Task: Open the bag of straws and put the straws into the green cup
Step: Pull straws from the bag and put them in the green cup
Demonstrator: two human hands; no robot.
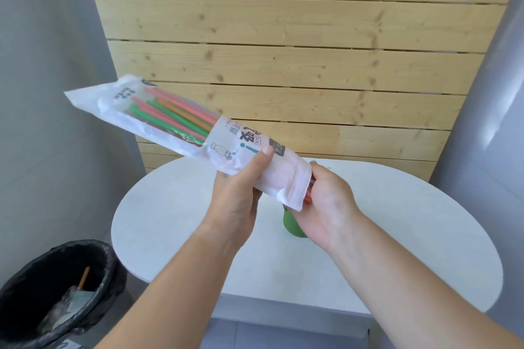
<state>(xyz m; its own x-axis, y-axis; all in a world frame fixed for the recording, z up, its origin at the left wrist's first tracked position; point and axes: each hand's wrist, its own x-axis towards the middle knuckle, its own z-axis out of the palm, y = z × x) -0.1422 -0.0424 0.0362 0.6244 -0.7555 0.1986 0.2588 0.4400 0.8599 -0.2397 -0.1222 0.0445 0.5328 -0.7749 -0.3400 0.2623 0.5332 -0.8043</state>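
Left hand [241, 193] gripping crinkled plastic bag [175, 127], right hand [326, 201] pinching smooth tubular straws [309, 193] at its open end, green cup [292, 224] below both hands on round white table [397, 221].

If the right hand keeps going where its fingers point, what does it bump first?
The right hand would meet the straw ends at the open mouth of the bag first; it seems to touch them now.

A white table [175, 224] with rounded ends carries a green cup [292, 225]. The cup stands upright near the table's middle, only partly in view.
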